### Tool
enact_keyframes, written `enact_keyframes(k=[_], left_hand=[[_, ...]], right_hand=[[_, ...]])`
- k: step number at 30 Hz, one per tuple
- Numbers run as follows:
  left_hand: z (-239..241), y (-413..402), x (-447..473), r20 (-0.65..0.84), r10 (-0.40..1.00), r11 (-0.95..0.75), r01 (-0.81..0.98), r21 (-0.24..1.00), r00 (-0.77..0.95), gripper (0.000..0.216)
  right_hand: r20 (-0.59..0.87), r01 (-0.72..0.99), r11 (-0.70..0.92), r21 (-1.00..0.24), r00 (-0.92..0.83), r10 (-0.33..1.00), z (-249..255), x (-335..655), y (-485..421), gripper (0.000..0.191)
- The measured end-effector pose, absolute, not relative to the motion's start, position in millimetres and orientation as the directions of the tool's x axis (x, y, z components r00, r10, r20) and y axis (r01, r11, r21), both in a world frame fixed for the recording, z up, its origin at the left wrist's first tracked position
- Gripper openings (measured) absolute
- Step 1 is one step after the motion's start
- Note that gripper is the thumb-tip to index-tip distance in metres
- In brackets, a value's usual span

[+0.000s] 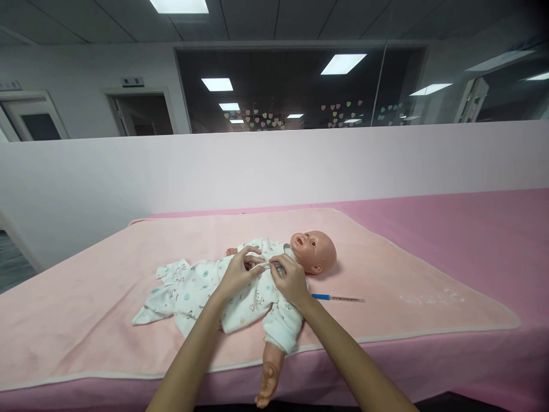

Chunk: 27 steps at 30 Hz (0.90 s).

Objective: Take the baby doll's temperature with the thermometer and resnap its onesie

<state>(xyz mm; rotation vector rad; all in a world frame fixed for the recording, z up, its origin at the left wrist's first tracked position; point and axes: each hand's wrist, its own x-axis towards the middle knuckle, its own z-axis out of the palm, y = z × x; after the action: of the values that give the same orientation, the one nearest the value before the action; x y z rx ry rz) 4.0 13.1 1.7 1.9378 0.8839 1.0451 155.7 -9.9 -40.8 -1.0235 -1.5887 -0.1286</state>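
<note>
A baby doll (319,250) lies on its back with its head to the right. It wears a white patterned baby top (246,312) and matching trousers (193,280). Over the doll's chest, my left hand (240,270) pinches the front edge of the top. Close beside it, my right hand (289,277) has its fingertips closed on the same edge, nearer the neck. Both pinches meet at the cloth, and any fastener there is too small to make out. One doll arm (271,369) sticks out of its sleeve towards me, over the table's front edge.
A pink blanket (398,274) with a pale border lies under the doll on a darker pink cover (480,240). Right of the doll's shoulder lies a thermometer with a blue end (321,297). A low white wall (257,171) runs behind the table.
</note>
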Motion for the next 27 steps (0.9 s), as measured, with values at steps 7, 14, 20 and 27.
enact_keyframes(k=[7, 14, 20, 27], left_hand=[[1.9, 14.2, 2.0, 0.252, 0.858, -0.319, 0.081, 0.944, 0.447, 0.048], [7.0, 12.4, -1.0, 0.172, 0.869, -0.221, 0.054, 0.974, 0.464, 0.052], [6.2, 15.0, -4.0, 0.158, 0.843, -0.204, 0.035, 0.978, 0.514, 0.048], [6.8, 13.3, -2.3, 0.160, 0.849, -0.203, 0.033, 0.979, 0.503, 0.044]], right_hand=[[0.835, 0.663, 0.604, -0.443, 0.059, 0.547, -39.7, 155.7, -12.2, 0.013], [0.844, 0.672, 0.613, -0.415, 0.034, 0.535, -39.3, 155.3, -13.0, 0.013], [0.843, 0.668, 0.622, -0.410, 0.017, 0.537, -39.5, 155.2, -13.0, 0.013], [0.832, 0.672, 0.615, -0.412, 0.002, 0.555, -40.9, 155.9, -12.3, 0.012]])
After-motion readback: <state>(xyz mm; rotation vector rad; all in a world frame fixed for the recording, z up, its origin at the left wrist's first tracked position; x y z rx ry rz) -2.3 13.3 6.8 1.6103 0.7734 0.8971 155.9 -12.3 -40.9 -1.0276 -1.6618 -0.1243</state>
